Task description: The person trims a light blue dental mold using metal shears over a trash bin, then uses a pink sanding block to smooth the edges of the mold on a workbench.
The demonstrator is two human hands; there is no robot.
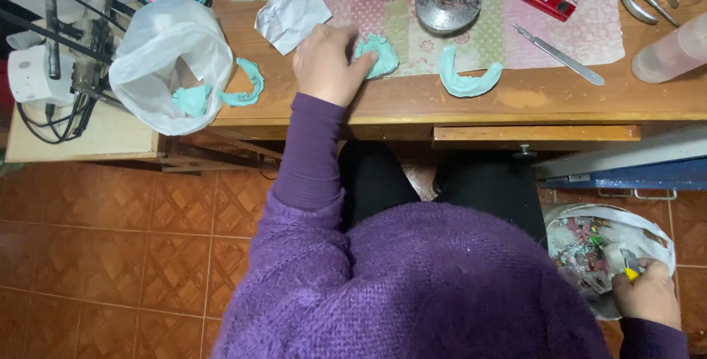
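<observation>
On the wooden bench (412, 101), our left hand (329, 64) closed its fingers over a mint-green dental impression (379, 53). Just right of that impression lay a second impression (470, 79). Well below the bench, our right hand (648, 296) gripped a yellow-handled tool (630, 272) at a waste bucket (655, 237).

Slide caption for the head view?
Left hand grips a teal dental mould on the desk; right hand reaches into a bin.
</observation>
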